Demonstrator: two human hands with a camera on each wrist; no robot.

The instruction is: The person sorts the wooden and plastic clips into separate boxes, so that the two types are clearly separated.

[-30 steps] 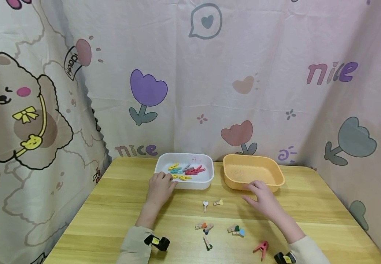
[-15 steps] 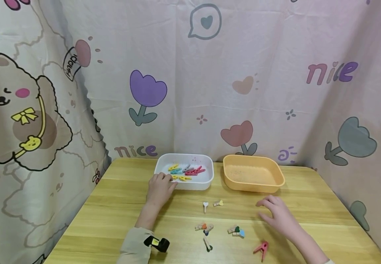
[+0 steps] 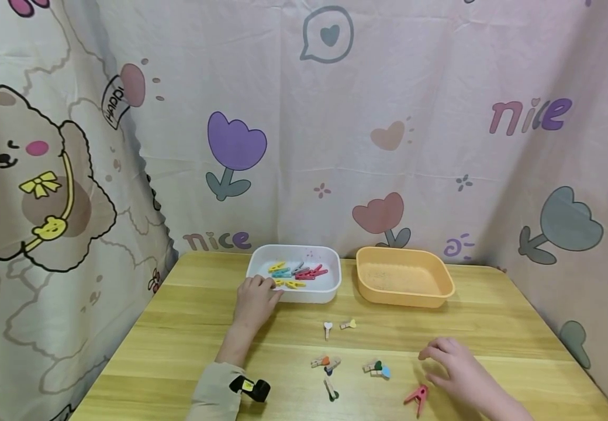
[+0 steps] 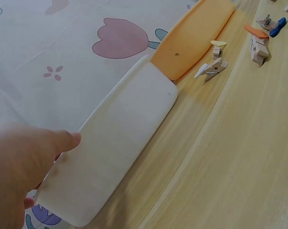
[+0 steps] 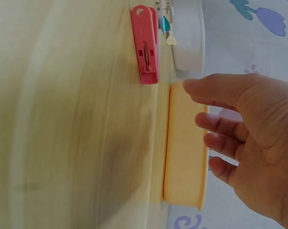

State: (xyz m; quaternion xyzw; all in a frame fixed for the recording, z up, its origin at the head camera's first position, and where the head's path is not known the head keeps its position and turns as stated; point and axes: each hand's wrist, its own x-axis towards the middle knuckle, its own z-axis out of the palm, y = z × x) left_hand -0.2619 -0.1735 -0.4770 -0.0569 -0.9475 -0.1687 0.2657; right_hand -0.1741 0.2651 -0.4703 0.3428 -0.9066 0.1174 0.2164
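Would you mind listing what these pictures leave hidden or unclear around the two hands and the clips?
- Left hand: its fingertips at the white tray are hidden by the hand itself in the head view.
- Clips in the white tray: too small to count in the head view; the left wrist view shows only the tray's wall.
- Orange tray: the speckled floor is too faint to identify.
- Right hand: contact with the red clip cannot be told.

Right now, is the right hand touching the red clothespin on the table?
Apart. The right wrist view shows bare table between the right hand and the red clothespin; its fingers are spread and hold nothing.
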